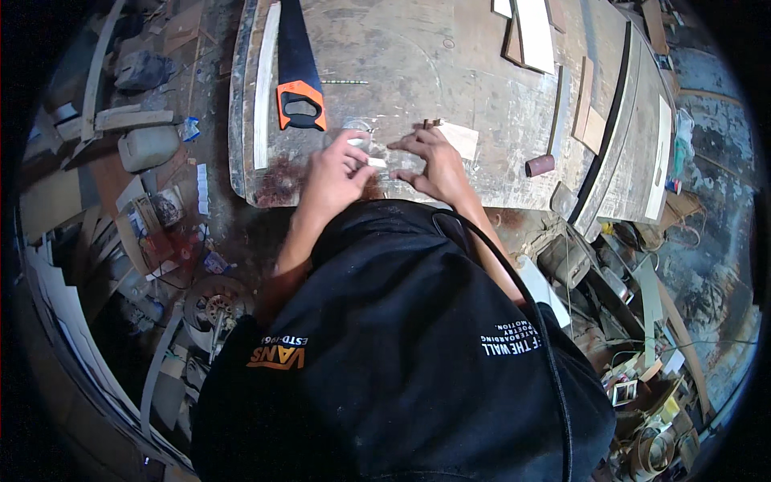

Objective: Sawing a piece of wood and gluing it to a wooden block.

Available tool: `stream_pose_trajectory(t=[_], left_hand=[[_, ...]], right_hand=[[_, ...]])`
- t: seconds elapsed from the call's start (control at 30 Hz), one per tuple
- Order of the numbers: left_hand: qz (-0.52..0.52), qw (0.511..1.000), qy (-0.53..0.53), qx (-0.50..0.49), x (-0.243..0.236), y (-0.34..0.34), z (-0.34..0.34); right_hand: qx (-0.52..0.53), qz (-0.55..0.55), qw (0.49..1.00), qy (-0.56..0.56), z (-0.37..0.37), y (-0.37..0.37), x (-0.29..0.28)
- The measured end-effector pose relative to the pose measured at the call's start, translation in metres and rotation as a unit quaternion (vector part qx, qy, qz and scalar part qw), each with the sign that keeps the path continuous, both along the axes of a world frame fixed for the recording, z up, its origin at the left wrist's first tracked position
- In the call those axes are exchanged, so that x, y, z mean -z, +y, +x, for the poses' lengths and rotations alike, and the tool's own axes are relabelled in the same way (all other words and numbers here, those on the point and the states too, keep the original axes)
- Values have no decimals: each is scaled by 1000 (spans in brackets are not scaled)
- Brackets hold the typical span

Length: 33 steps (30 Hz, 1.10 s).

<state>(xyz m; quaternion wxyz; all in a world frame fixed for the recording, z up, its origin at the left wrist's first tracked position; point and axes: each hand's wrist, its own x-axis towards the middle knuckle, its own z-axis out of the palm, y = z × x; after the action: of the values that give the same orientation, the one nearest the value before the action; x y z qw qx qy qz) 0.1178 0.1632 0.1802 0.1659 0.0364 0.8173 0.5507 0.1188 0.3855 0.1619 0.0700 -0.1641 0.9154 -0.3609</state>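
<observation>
My left hand is closed, with a small white block-like piece pinched between thumb and fingers. Just beyond its fingertips lies a round, pale, partly see-through thing, whose kind I cannot make out. My right hand hovers opposite, thumb and fingers apart, with nothing visible between them. Beside its knuckles a flat pale wood piece rests on the worn workbench. A small brown object sits by the right fingers, partly hidden.
A handsaw with an orange and black handle lies left of my hands, beside a long white strip. A reddish-brown cylinder and several wood strips occupy the bench's right side. Scrap and a jerrycan clutter the floor at left.
</observation>
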Motion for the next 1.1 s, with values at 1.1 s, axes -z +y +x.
stream_pose_trajectory(t=[1.1], left_hand=[[-127,980,-121,94,191,56,78]], right_hand=[[305,-85,947,-49,61,173,151]])
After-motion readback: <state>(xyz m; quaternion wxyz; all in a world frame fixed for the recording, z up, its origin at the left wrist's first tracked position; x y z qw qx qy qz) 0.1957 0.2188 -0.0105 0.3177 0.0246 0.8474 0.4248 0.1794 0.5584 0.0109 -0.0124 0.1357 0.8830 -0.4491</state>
